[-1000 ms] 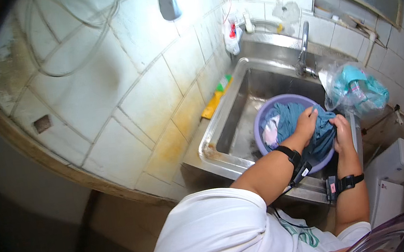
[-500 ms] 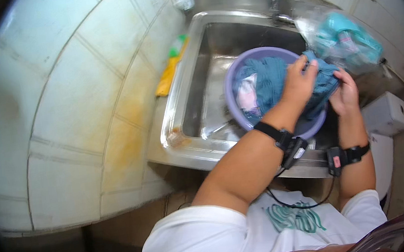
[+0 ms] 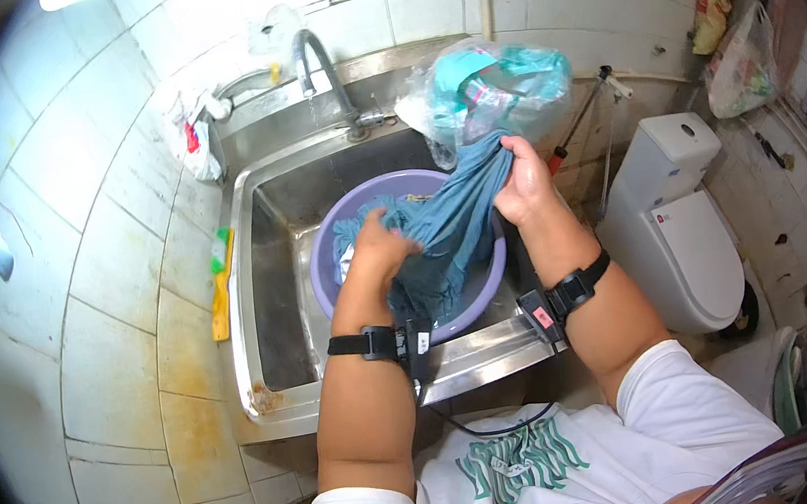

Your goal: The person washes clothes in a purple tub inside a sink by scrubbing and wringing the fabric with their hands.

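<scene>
A wet blue garment [image 3: 464, 209] stretches up out of a purple basin [image 3: 320, 267] that stands in the steel sink. My right hand [image 3: 525, 187] is closed on its raised end, above the basin's right side. Lower down, my left hand [image 3: 378, 248] grips the bunched cloth on the left; part of its fingers is hidden in the folds. Below my hands, the rest of the garment hangs into the basin. A bit of white cloth [image 3: 345, 261] shows beside my left hand.
A thin trickle runs from the curved faucet [image 3: 326, 70] behind the basin. Turquoise items in a clear plastic bag [image 3: 504, 88] sit at the sink's back right corner. A yellow-and-green brush-like tool [image 3: 220, 295] lies along the left rim. Farther right stands a white toilet [image 3: 689, 237].
My right hand has lifted one end of the garment up and away from the left hand, stretching the cloth between them. The head view has swung, bringing the toilet fully into sight.
</scene>
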`<state>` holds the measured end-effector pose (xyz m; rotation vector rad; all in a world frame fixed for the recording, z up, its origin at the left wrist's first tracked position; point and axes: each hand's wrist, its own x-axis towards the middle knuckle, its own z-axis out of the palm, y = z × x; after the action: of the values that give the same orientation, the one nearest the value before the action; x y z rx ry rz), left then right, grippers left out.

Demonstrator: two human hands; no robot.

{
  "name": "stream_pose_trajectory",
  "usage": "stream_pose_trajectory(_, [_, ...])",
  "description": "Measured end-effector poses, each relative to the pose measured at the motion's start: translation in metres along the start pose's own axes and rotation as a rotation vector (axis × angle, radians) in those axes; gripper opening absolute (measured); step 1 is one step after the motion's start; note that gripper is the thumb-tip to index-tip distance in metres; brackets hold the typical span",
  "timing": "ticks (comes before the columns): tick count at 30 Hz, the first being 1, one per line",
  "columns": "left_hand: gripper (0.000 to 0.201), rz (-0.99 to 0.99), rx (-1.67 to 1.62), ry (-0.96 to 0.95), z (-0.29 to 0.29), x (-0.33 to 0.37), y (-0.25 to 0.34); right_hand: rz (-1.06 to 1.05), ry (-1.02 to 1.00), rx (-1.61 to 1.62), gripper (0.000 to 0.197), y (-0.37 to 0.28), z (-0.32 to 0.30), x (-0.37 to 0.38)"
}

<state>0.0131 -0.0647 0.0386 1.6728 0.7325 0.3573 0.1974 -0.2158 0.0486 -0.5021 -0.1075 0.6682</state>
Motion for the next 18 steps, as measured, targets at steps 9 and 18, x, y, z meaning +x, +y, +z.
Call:
stream_pose_trajectory(9, [0.041,-0.024,0.338,0.232,-0.037,0.013,-0.008,0.05,0.155,0.025,0.016,0.002,0.018,-0.013])
stream_pose_trajectory(18, [0.044,0.356,-0.499,-0.237,0.004,-0.023,0.038,-0.174,-0.261,-1.041,0.043,0.015,0.006,-0.019])
